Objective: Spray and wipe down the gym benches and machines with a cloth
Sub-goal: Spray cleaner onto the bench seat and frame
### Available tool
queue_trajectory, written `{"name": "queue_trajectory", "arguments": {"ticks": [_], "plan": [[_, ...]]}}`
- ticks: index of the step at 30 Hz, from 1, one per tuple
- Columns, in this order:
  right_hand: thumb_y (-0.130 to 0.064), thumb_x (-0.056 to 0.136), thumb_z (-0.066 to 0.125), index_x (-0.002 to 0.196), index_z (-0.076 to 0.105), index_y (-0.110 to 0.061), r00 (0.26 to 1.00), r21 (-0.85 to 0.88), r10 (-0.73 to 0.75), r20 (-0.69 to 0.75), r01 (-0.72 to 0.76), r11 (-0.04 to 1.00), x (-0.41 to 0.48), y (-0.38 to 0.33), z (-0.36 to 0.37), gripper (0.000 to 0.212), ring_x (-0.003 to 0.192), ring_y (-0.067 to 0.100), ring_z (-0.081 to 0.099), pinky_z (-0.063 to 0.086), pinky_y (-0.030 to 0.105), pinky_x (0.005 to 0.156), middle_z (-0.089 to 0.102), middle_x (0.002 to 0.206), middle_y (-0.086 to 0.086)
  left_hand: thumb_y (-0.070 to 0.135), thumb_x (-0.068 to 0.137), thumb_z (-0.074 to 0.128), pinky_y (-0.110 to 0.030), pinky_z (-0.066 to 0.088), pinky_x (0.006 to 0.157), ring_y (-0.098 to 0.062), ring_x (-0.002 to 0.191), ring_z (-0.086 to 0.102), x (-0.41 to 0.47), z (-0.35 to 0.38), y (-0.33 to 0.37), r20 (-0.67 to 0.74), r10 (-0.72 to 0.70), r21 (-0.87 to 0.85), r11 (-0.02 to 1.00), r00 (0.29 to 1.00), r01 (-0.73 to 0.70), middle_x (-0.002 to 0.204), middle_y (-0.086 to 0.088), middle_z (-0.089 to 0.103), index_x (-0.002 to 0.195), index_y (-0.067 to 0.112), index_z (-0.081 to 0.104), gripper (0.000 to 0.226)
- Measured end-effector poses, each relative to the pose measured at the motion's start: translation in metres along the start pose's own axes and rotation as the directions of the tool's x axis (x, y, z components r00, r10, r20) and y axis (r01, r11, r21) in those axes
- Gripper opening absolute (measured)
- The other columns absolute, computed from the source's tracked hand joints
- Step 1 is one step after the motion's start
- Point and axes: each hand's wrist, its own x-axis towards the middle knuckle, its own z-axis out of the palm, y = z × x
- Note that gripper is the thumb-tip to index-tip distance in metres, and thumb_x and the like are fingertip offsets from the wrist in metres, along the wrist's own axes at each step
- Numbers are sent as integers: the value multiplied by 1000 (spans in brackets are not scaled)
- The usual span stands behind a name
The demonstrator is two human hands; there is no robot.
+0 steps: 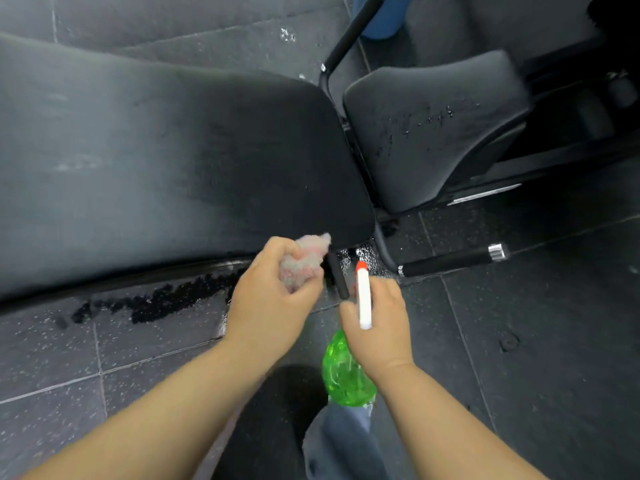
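Now the left hand's (270, 303) curled fingers (277, 245) are holding the cloth (304, 261) at the bench's (173, 161) near corner, its length running leftward, while the right hand (381, 327) is gripping the bottle (346, 372).

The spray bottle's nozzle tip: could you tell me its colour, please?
The nozzle tip is red, above a white sprayer; seen in the head view.

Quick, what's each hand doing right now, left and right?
Left hand: closed around the bunched cloth at the bench pad corner.
Right hand: gripping the green spray bottle by its neck.
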Motion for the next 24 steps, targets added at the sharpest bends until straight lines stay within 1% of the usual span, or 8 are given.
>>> {"name": "queue_trajectory", "arguments": {"ticks": [4, 8, 11, 13, 15, 19, 22, 24], "plan": [[-15, 83, 60, 88, 58, -18, 996, 23, 11, 87, -13, 1000, 37, -28, -34, 6, 72, 12, 51, 37, 15, 60, 60, 80, -2, 24, 87, 65, -27, 46, 74, -6, 82, 58, 45, -15, 17, -15, -2, 0, 1000, 1000, 2, 102, 15, 64, 111, 48, 51, 38], [-16, 85, 60, 86, 56, -20, 997, -28, 40, 72, -38, 999, 77, -41, -39, 6, 67, 7, 49, 37, 10, 59, 56, 75, -4, 22, 89, 62, -18, 42, 87, 6, 100, 55, 90, -27, 10, -4, 7, 39, 999, 1000, -7, 115, 23, 59, 100, 57, 53, 38], [-16, 85, 59, 90, 59, -17, 986, -5, 166, 23, -166, 986, 95, -44, -30, 5, 70, 8, 50, 36, 16, 59, 58, 77, -6, 24, 88, 61, -21, 42, 88, -3, 105, 56, 113, -40, 3, 12, -24, 76, 997, 1000, 23, 121, 18, 59, 112, 46, 56, 32], [-17, 86, 58, 94, 59, -18, 973, -5, 229, 24, -229, 973, 97, -46, -18, 8, 74, 10, 52, 34, 22, 62, 58, 80, -8, 31, 88, 57, -28, 44, 85, -11, 102, 57, 115, -51, -6, 85, -10, 100, 995, 996, 1, 116, 12, 58, 113, 35, 55, 26], [-16, 87, 57, 94, 58, -15, 958, 28, 288, 5, -288, 957, 92, -43, -7, 8, 70, 9, 51, 37, 20, 60, 56, 79, -8, 28, 81, 47, -31, 44, 74, -19, 92, 55, 104, -54, -11, 274, 72, 136, 984, 959, -113, 100, 6, 53, 102, 29, 47, 20], [-13, 87, 57, 86, 53, -6, 918, 93, 396, -13, -393, 915, 74, -34, 13, 8, 60, 14, 42, 36, 12, 51, 51, 71, 1, 16, 84, 54, -25, 43, 88, -4, 100, 52, 70, -49, -30, 494, 28, 228, 960, 869, -160, 111, 11, 54, 126, 46, 47, 52], [-14, 86, 57, 87, 56, -12, 887, 145, 461, -18, -454, 879, 63, -22, 25, 3, 63, 14, 47, 36, 13, 53, 56, 74, 1, 11, 88, 58, -15, 36, 92, -3, 114, 49, 60, -31, -37, 515, -8, 231, 964, 857, -130, 126, 16, 51, 138, 35, 47, 56], [-13, 86, 58, 91, 59, -11, 886, 170, 465, -3, -457, 873, 57, -16, 30, 6, 63, 12, 48, 37, 11, 53, 59, 76, 2, 7, 88, 58, -12, 33, 92, -5, 116, 49, 65, -20, -34, 459, 13, 205, 971, 888, -120, 126, 18, 48, 137, 30, 49, 54]]}}
